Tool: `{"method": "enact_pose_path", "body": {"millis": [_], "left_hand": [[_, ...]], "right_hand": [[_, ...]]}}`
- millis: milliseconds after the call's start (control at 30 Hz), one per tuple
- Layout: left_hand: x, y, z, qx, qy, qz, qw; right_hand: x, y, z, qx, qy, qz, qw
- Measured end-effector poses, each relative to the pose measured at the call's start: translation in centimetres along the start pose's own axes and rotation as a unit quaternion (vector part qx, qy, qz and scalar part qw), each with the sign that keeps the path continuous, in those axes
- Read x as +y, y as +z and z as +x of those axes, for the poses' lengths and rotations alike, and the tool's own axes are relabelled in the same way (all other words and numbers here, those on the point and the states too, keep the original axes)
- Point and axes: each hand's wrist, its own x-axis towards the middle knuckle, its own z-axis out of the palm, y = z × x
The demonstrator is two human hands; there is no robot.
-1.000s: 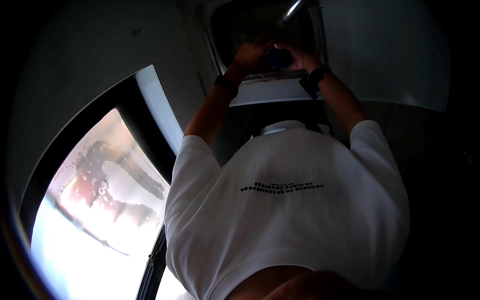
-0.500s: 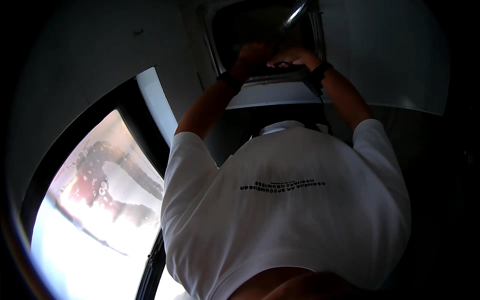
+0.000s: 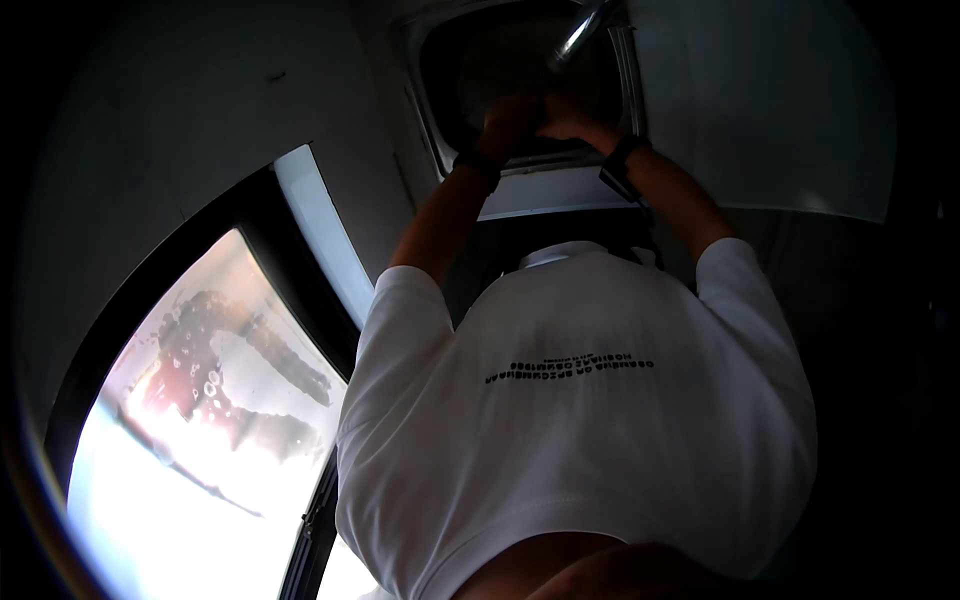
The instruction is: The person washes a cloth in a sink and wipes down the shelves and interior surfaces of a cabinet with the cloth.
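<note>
Because deep shadow covers the fingers, I cannot tell whether the left hand (image 3: 510, 112) and the right hand (image 3: 566, 120) are spread, curled or pinching something; they meet, or nearly meet, over the dark basin (image 3: 480, 60), and no held thing can be made out between them. That same darkness is the first risk, I judge: anything small between the fingers could slip into the basin with little chance of being seen. Just beyond the hands, the shiny metal spout (image 3: 580, 38) slants in above the basin, so a quick lift could knock the knuckles against its end. Back along the forearms come a dark band (image 3: 478, 168) on the left wrist and a dark wrist device (image 3: 617, 170) on the right; both sit near the pale front edge (image 3: 550, 188), where a careless turn might scrape them or, if there is water, wet them. Nearer the body, the white shirt (image 3: 590, 430) might soak up splashes if the wearer leans in. Off to the left, glare from the bright window (image 3: 200, 390) probably makes the basin look darker, and a misjudged reach likelier.
</note>
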Motion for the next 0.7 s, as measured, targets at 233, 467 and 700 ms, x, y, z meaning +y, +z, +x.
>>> {"method": "enact_pose_path", "body": {"millis": [233, 467, 700], "left_hand": [[-1.4, 2.6, -0.1, 0.073, 0.043, -0.108, 0.991], [-1.1, 1.3, -1.4, 0.022, 0.047, -0.144, 0.988], [-1.4, -0.7, -2.3, 0.064, 0.062, -0.166, 0.982]], "right_hand": [[-0.3, 0.9, -1.0, 0.056, -0.024, -0.038, 0.997], [-0.4, 2.0, -2.3, 0.106, -0.018, -0.088, 0.99], [-2.0, 0.0, -3.6, 0.086, -0.016, 0.01, 0.996]]}}
